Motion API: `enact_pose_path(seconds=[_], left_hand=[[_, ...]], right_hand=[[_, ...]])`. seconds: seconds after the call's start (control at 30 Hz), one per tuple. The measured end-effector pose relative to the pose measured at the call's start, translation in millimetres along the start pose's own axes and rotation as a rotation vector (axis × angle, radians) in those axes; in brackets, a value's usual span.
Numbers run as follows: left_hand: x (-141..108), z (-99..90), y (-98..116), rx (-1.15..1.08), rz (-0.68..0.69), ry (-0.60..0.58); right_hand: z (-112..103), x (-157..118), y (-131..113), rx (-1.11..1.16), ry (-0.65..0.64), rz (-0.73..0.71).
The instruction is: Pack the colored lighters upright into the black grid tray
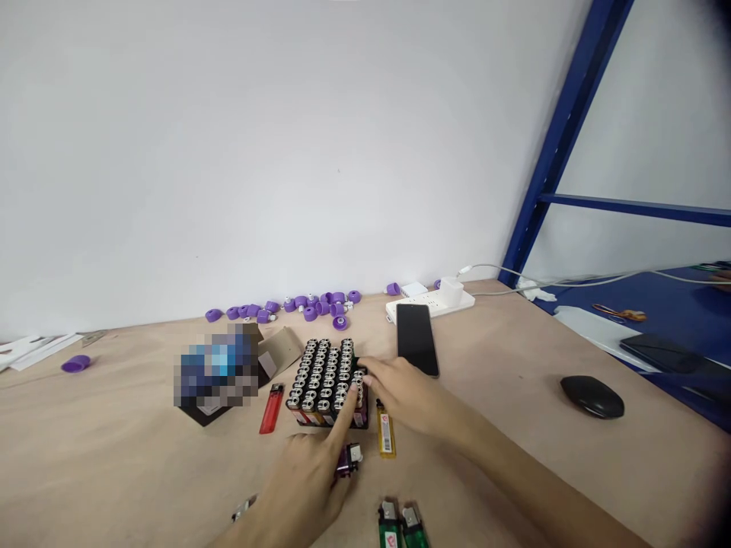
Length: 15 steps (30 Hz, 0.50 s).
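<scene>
The person's left hand [297, 487] reaches in open, gripping nothing, its straight index finger [344, 411] touching the near edge of a block of upright, metal-capped disposable lighters [323, 384] packed in tight rows. The right hand [408, 394] is also open, its fingers [370, 371] laid across the block's right corner. A slim red plastic lighter [271, 408] and a yellow plastic lighter [387, 434] lie on either side of the block on the pale wooden tabletop [508, 464].
</scene>
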State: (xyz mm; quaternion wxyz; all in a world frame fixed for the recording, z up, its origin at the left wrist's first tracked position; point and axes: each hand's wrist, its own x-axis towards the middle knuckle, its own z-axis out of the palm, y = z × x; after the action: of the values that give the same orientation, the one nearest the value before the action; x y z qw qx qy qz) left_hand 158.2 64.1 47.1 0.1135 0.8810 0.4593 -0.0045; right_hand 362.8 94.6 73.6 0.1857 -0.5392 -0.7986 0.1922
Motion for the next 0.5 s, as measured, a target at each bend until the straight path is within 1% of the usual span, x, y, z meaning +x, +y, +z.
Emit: enact_pose_path(seconds=[0.07, 0.13, 0.17, 0.2, 0.23, 0.3, 0.33, 0.37, 0.43, 0.5], left_hand=[[-5, -2.7, 0, -0.234, -0.007, 0.051], [-10, -9.1, 3, -0.511, -0.061, 0.126], [-12, -13.2, 6, -0.668, -0.100, 0.141], [-14, -17.7, 8, -0.844, -0.139, 0.127], [-15, -22.0, 11, -1.033, -0.171, 0.082], [-15, -28.8, 16, -1.400, -0.209, -0.062], [-16, -30.7, 19, -1.548, -0.219, -0.132], [-16, -31.5, 21, -1.653, -0.223, -0.178], [-17, -29.4, 23, -1.750, -0.231, -0.239], [-19, -23.0, 25, -1.775, -0.245, -0.291]], right_hand=[[-14, -4, -5, 0.021, 0.038, 0.010], [-29, -10, -17, 0.064, 0.068, -0.008], [-36, -14, -24, 0.101, 0.079, -0.029], [-42, -19, -31, 0.139, 0.079, -0.052], [-47, -24, -38, 0.169, 0.070, -0.068], [-54, -33, -46, 0.187, 0.016, -0.076], [-57, -37, -46, 0.168, -0.026, -0.064], [-58, -40, -45, 0.136, -0.073, -0.044], [-61, -46, -38, 0.034, -0.145, 0.014], [-63, -50, -32, -0.073, -0.161, 0.058]])
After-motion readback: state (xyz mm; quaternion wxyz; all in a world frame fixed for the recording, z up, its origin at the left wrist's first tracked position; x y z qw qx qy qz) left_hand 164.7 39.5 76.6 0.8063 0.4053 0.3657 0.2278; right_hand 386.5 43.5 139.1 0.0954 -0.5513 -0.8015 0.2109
